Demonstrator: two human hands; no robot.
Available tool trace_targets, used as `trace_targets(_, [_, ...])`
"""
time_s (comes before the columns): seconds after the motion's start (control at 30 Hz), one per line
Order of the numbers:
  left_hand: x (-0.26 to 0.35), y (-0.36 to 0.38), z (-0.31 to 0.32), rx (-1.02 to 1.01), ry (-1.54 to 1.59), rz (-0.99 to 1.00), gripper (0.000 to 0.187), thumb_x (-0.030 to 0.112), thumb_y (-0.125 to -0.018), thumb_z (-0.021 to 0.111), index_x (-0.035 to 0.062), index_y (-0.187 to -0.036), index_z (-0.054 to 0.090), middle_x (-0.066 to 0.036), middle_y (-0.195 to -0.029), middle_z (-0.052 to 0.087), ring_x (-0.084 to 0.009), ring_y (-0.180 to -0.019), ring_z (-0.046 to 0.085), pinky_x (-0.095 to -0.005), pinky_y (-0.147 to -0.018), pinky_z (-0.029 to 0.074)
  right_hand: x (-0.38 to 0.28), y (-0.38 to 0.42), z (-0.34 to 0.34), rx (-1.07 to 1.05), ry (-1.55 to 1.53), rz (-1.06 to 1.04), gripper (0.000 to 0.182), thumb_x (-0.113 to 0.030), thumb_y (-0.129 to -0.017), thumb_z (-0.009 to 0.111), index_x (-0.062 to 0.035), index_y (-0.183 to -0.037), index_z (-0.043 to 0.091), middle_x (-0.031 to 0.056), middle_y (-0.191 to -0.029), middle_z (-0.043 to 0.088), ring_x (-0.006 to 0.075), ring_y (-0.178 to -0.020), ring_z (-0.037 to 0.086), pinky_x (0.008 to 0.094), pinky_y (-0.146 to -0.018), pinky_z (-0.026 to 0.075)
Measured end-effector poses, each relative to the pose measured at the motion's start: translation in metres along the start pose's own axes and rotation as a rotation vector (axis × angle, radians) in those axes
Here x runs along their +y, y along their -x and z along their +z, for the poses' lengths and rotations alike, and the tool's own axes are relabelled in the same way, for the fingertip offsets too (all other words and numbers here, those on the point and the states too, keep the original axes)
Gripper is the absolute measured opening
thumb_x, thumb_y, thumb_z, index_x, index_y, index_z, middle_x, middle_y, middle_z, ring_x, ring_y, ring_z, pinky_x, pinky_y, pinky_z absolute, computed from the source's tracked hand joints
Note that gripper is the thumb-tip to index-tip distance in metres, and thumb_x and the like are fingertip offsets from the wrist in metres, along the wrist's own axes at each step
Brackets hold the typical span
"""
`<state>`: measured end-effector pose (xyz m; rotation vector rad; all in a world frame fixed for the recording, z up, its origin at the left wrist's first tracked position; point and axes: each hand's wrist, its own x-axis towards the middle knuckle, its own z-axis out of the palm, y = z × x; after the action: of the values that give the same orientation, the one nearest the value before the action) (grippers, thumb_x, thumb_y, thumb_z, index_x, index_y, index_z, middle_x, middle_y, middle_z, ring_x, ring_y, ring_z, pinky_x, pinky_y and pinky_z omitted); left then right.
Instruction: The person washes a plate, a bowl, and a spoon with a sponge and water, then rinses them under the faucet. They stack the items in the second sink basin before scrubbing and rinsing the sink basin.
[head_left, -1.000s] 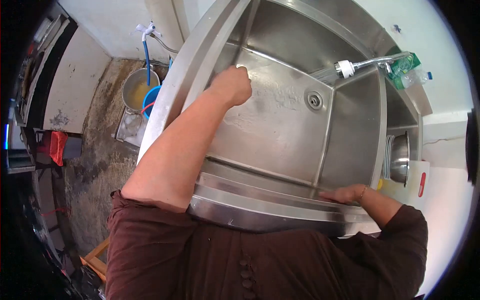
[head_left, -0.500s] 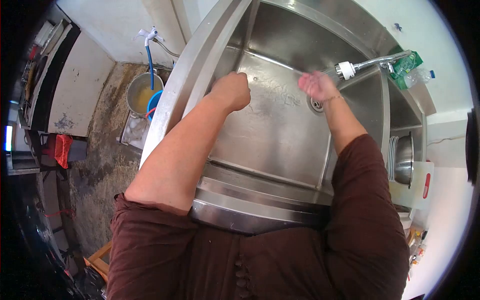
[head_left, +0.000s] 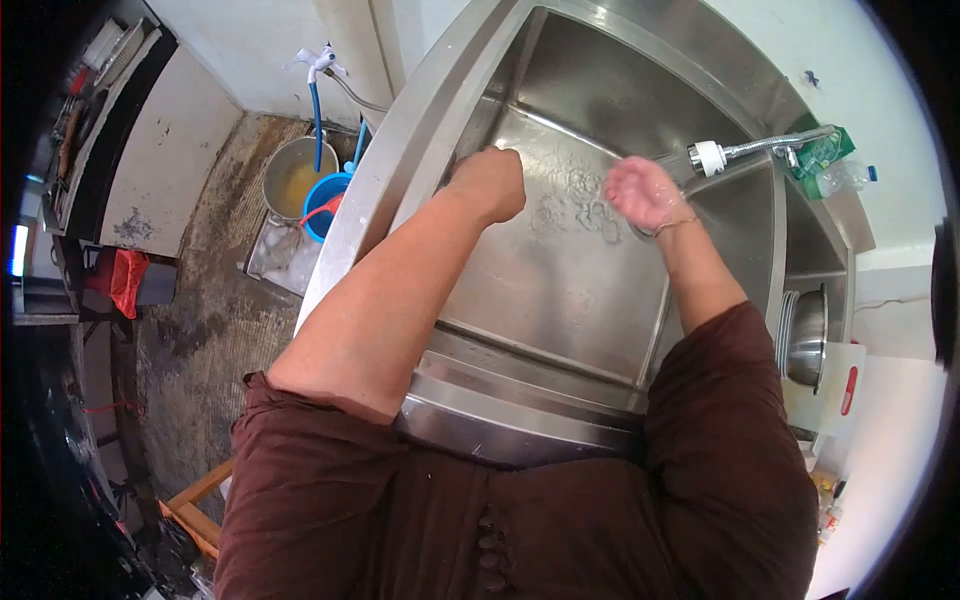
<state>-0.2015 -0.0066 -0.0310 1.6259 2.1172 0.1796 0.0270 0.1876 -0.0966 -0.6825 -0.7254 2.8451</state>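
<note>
My left hand (head_left: 490,186) hangs over the left part of the steel sink (head_left: 560,300), its back toward me and its fingers curled in. Anything it may hold is hidden beneath it. Below the faucet's white spray head (head_left: 707,158), my right hand (head_left: 642,192) is held palm up, fingers loosely bent, with nothing solid in it. Water falls from the spray head onto this hand and spreads over the basin floor in ripples. The wrist of that hand partly covers the drain.
Behind the faucet lie a clear plastic bottle (head_left: 845,178) and a green packet (head_left: 822,152). Plates and a steel bowl (head_left: 808,335) stand right of the basin, beside a cutting board (head_left: 830,390). On the floor at left are a metal pot (head_left: 285,185) and a blue bucket (head_left: 318,228).
My right hand has turned its palm further up under the spray, and more water spreads over the basin floor. The left hand stays curled. The whole view has shifted slightly.
</note>
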Motion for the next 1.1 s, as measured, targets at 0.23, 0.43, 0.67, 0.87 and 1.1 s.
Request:
trace_targets(0.23, [-0.001, -0.005, -0.003, 0.014, 0.031, 0.007, 0.029, 0.019, -0.085, 0.049, -0.005, -0.101, 0.057, -0.027, -0.101, 0.06, -0.04, -0.096, 0.058, -0.0459, -0.085, 0.044, 0.159, -0.013, 0.172, -0.341, 0.726, 0.297, 0.04, -0.023, -0.091, 0.042, 0.0096, -0.11, 0.056, 0.02, -0.11, 0.06, 0.0315, -0.101, 0.058, 0.0409, -0.093, 0.044])
trace_targets(0.43, [-0.005, -0.011, 0.002, 0.011, 0.027, 0.023, 0.029, 0.019, -0.084, 0.048, -0.0056, -0.098, 0.058, -0.028, -0.099, 0.06, -0.0404, -0.097, 0.057, -0.0454, -0.086, 0.044, 0.225, 0.006, 0.197, -0.447, 1.246, -0.072, 0.052, -0.041, -0.097, 0.031, -0.0052, -0.134, 0.039, 0.0203, -0.131, 0.046, 0.0286, -0.117, 0.047, 0.0394, -0.097, 0.039])
trace_targets(0.67, [0.001, -0.008, 0.0, 0.057, 0.026, -0.004, 0.027, 0.005, -0.073, 0.048, -0.0017, -0.092, 0.066, -0.022, -0.101, 0.063, -0.0367, -0.096, 0.061, -0.0422, -0.082, 0.049, 0.139, 0.178, 0.171, 0.443, 1.27, 1.148, 0.068, -0.058, -0.093, 0.023, -0.011, -0.141, 0.03, 0.0149, -0.146, 0.025, 0.0294, -0.134, 0.026, 0.0384, -0.11, 0.019])
trace_targets(0.87, [0.006, -0.006, -0.001, 0.069, -0.006, 0.025, 0.027, 0.005, -0.073, 0.048, -0.0015, -0.093, 0.066, -0.022, -0.101, 0.063, -0.036, -0.097, 0.06, -0.042, -0.082, 0.049, 0.128, 0.262, 0.123, 0.418, 1.519, 1.049, 0.07, -0.06, -0.091, 0.025, -0.0058, -0.131, 0.045, 0.0216, -0.13, 0.047, 0.033, -0.125, 0.04, 0.0367, -0.104, 0.03])
trace_targets(1.1, [0.003, -0.011, 0.005, 0.034, -0.024, 0.05, 0.028, 0.005, -0.072, 0.048, -0.0024, -0.093, 0.065, -0.023, -0.103, 0.062, -0.0372, -0.097, 0.06, -0.0419, -0.081, 0.049, 0.138, 0.261, 0.078, 0.184, 1.7, 0.509, 0.047, -0.044, -0.091, 0.04, -0.0094, -0.115, 0.061, 0.0151, -0.119, 0.058, 0.0283, -0.109, 0.055, 0.034, -0.093, 0.041])
